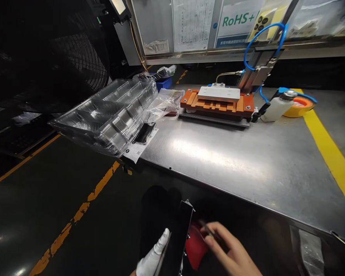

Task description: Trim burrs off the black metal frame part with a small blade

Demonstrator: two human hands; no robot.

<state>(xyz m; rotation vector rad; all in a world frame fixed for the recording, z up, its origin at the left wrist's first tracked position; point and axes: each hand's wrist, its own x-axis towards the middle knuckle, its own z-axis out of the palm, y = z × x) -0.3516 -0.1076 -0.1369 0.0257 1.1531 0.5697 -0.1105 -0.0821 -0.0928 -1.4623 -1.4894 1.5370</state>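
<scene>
Low in the frame, below the counter (247,161) edge, both hands are at work. The left hand (152,258), in a white glove, grips a dark flat panel (178,237) from its left side, the fingers (163,237) wrapped on its edge; the panel stands nearly on end, tilted a little to the right. The right hand (232,253), bare, sits just right of the panel, its fingers pinched on a thin dark tool (208,229) that points up and left toward the panel. Between the two hands shows a red piece (196,247), touching or just behind the panel; which one, the view does not settle.

Up on the counter, at the left of the frame, a stack of clear trays (103,115) overhangs the edge, with a small black part (143,134) on a label beside it. At top centre stands an orange jig (217,103) with a white plate on it. To its right, a white bottle (276,107) and a yellow tape roll (300,106).
</scene>
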